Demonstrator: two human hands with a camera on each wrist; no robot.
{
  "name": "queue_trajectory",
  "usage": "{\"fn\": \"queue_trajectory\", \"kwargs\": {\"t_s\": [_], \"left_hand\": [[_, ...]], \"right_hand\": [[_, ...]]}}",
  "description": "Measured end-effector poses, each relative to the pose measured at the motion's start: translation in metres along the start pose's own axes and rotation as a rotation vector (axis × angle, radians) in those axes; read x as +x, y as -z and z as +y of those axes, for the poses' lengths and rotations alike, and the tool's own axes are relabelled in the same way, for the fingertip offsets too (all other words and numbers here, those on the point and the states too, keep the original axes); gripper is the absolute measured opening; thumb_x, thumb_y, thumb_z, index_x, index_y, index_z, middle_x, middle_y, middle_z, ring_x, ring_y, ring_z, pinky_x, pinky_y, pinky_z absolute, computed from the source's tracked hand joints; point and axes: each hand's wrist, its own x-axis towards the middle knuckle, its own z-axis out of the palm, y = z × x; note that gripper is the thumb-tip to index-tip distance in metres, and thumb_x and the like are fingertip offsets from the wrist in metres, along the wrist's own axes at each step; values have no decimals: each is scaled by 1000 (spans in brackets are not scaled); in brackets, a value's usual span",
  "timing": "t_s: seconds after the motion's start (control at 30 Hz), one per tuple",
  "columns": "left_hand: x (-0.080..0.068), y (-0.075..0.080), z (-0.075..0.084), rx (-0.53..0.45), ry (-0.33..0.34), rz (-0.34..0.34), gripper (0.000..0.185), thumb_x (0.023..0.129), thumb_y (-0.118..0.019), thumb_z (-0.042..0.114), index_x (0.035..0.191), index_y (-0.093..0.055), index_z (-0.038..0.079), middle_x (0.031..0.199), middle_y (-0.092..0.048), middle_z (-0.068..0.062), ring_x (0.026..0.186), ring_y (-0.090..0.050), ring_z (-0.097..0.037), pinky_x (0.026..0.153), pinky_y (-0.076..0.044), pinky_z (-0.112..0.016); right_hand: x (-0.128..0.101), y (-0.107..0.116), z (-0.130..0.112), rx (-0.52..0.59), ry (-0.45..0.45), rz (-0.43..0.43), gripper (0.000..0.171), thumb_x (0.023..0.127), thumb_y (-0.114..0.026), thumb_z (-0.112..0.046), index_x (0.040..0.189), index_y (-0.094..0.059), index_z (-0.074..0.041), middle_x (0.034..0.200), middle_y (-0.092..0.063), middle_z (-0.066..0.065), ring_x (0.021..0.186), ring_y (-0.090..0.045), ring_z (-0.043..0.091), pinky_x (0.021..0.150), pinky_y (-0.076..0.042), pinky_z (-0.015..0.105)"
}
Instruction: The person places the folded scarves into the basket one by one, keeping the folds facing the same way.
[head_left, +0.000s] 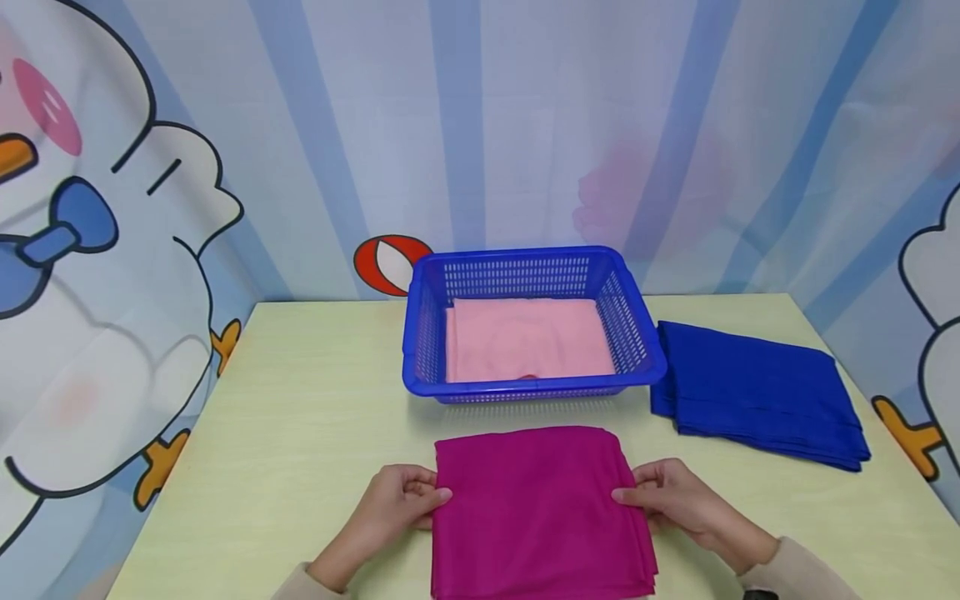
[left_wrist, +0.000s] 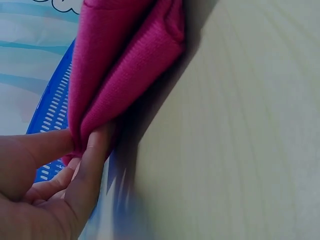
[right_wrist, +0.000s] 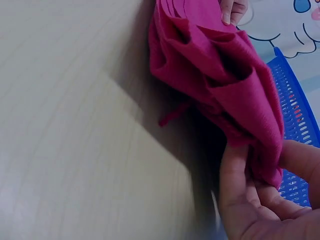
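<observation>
Pinching one folded magenta fabric cloth (head_left: 534,512) between thumbs and fingers, the left hand (head_left: 392,507) and right hand (head_left: 681,503) are holding its opposite sides in front of one rectangular blue plastic basket (head_left: 517,272). One folded pink cloth (head_left: 528,337) is lying inside; one folded royal-blue cloth (head_left: 757,392) is resting right of the basket.

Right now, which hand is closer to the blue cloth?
The right hand. It pinches the right edge of the magenta cloth, to the near left of the blue cloth. The left hand pinches the opposite edge, farther away.
</observation>
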Motion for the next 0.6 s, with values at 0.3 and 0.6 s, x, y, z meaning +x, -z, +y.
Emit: {"fn": "queue_trajectory", "kwargs": {"t_s": [0.3,0.6], "left_hand": [[0,2,6,-81,-7,-30,24,93,-70,5,104,-62,-15,81,-70,-11,66,-69,-16,64,-61,-36],[-1,4,11,-120,-14,-26,25,92,-71,3,104,-62,-16,81,-71,-10,66,-68,-13,64,-61,-36]], "right_hand": [[-3,1,-3,57,35,-9,9,96,-67,-10,93,-68,-2,76,-71,1,62,-61,6,56,-53,19],[-6,0,-8,60,48,-5,8,96,-67,-10,92,-67,-3,78,-71,1,65,-63,6,59,-55,21]]}}
